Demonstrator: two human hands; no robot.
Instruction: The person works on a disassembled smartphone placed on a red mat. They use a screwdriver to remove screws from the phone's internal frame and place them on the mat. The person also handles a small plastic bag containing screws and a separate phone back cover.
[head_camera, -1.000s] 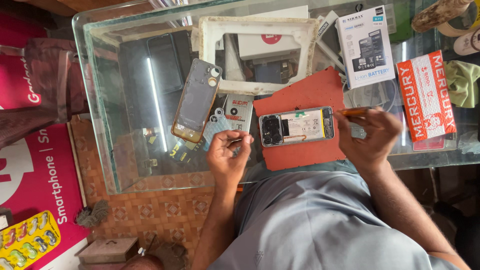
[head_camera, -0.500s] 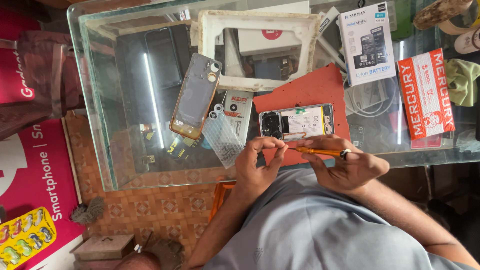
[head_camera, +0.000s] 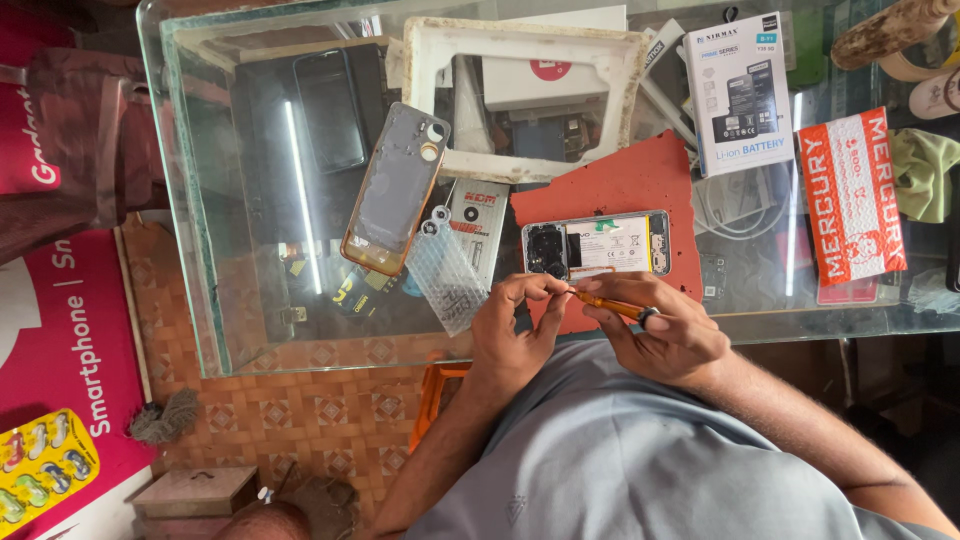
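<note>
1. Glass is forming the work surface: a glass-topped counter (head_camera: 250, 330) is filling the head view, its near edge running just in front of the person's chest, with patterned tile floor showing beyond its left edge.
2. Open room is lying on the left half of the glass; the right half is crowded — a white frame (head_camera: 520, 100), a battery box (head_camera: 738, 90) and a red-and-white packet (head_camera: 850, 200) are sitting close together.
3. An opened phone (head_camera: 598, 245) is lying back-up on a red mat (head_camera: 620, 185), well inside the near edge; a phone back cover (head_camera: 392, 190) and a clear ridged case (head_camera: 448, 275) are resting to its left.
4. Compared with half a second ago, both hands are sitting closer together, fingertips now meeting at the phone's lower-left corner.
5. Left hand (head_camera: 510, 335) is curling, fingers pinched at the tool tip — whether it is gripping anything I cannot tell.
6. Right hand (head_camera: 665, 335) is closing around an orange-handled screwdriver (head_camera: 605, 303), its shaft pointing left.
</note>
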